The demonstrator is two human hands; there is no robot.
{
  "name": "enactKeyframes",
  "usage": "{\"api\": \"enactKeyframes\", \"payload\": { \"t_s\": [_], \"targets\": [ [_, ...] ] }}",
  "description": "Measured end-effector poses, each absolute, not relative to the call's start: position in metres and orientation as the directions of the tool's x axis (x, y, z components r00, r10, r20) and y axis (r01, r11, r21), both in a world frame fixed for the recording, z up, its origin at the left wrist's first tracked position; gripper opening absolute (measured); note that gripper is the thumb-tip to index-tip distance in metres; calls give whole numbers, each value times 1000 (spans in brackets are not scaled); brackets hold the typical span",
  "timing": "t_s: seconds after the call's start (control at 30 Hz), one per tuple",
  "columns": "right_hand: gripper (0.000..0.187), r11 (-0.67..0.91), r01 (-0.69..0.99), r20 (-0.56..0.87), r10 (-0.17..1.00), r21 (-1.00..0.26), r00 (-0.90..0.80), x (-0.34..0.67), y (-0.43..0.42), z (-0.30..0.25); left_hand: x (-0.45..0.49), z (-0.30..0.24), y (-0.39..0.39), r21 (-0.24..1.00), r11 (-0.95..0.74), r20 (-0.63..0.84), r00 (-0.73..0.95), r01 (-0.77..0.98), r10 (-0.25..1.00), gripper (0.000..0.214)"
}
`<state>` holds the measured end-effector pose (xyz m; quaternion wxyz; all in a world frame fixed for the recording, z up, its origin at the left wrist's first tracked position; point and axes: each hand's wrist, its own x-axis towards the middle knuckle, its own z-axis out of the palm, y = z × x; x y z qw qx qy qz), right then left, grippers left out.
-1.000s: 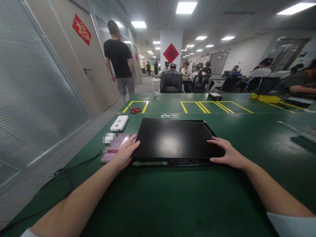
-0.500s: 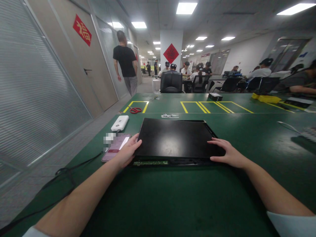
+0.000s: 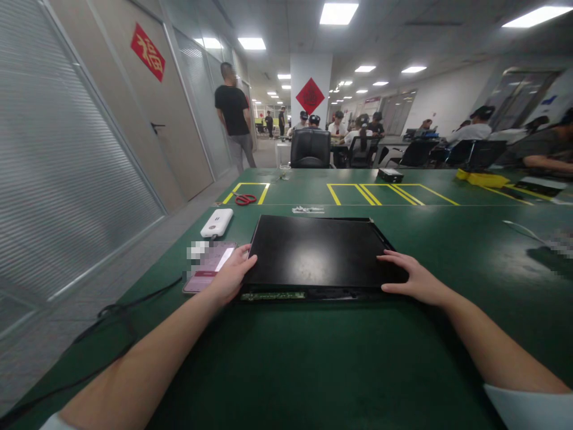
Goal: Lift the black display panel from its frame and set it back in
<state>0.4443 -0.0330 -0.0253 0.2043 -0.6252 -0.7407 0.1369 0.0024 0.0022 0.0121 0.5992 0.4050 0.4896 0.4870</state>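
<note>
A black flat display panel (image 3: 313, 248) lies over a thin black frame (image 3: 349, 295), slightly askew, so the frame shows along the near edge and at the far right corner. A green circuit strip (image 3: 273, 296) is visible in the frame's near side. My left hand (image 3: 233, 272) grips the panel's left edge, thumb on top and the other fingers at the side, partly hidden. At the right edge, my right hand (image 3: 405, 276) holds the panel between thumb and fingers.
Left of the panel lie a phone (image 3: 210, 269) and a white power bank (image 3: 217, 223) with a black cable (image 3: 147, 295). Red scissors (image 3: 246, 200), small white pieces (image 3: 308, 210) and a black box (image 3: 390, 175) sit farther back on the green table (image 3: 340, 364). A person (image 3: 233, 113) stands beyond.
The panel and both hands have hardly moved. The person in the black shirt at the back left has shifted slightly to the right and farther off.
</note>
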Motion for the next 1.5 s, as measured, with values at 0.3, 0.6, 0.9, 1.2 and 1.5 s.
{"api": "enactKeyframes", "payload": {
  "t_s": [0.3, 0.6, 0.9, 1.2, 1.5],
  "targets": [
    [77, 196, 859, 98, 981, -474, -170, 447, -33, -24, 1, 10, 1, 970, 168, -159, 64, -175, 985, 53],
    [80, 210, 851, 79, 977, -482, -197, 447, -36, -20, -1, 5, 1, 998, 55, -58, 125, 22, 990, 71],
    [78, 212, 851, 80, 977, -480, -198, 447, -35, -21, -11, -3, 1, 903, -183, 104, 213, 389, 971, 93],
    [77, 209, 848, 84, 978, -487, -192, 446, -36, -19, -12, 9, -9, 715, -316, 143, 311, 624, 939, 104],
    [76, 206, 849, 79, 978, -487, -192, 447, -35, -20, -11, 9, -9, 732, -295, 87, 344, 614, 935, 85]
  ]
}}
